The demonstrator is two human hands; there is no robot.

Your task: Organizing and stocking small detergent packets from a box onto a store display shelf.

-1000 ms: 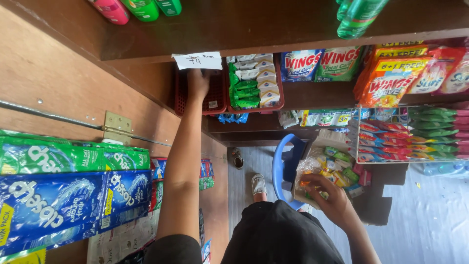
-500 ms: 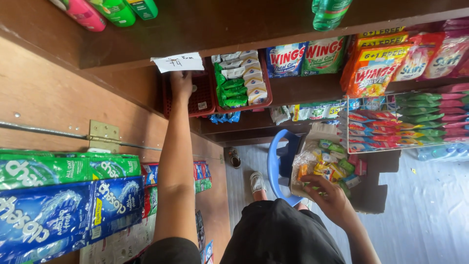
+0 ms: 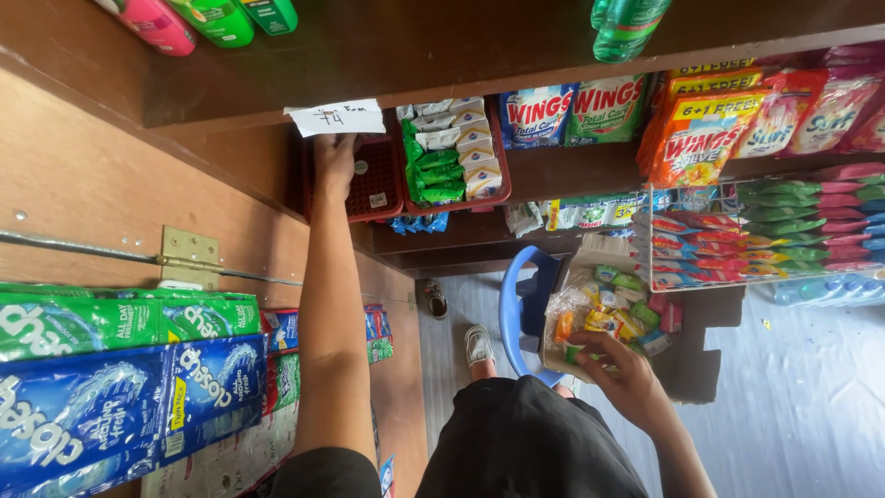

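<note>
Head view looks down past our dark shorts (image 3: 530, 443) onto shop shelving, and we see our left hand (image 3: 334, 161) stretched far up into a red plastic basket (image 3: 373, 198) on the wooden shelf (image 3: 553, 175), just under a white paper label (image 3: 336, 118) taped to the shelf edge above it. The fingers lie inside the basket, but we cannot tell whether they have closed on anything, since the hand hides what lies under it. Our right hand (image 3: 618, 373) stays low and grasps the clear bag of small sachets (image 3: 599, 318), fingers curled over its near edge, so the bag rests open-mouthed against the blue plastic chair (image 3: 525, 309) within easy reach. That seems to us why the bag is held there: one hand steadies the stock while the other works at the basket. Beside the red basket a second basket of green and white sachets (image 3: 452, 157) stands touching it, sorted by kind. Detergent packets (image 3: 572, 111) line the shelf to the right, and boxed toothpaste (image 3: 129, 369) hangs on the wooden panel at our left.
</note>
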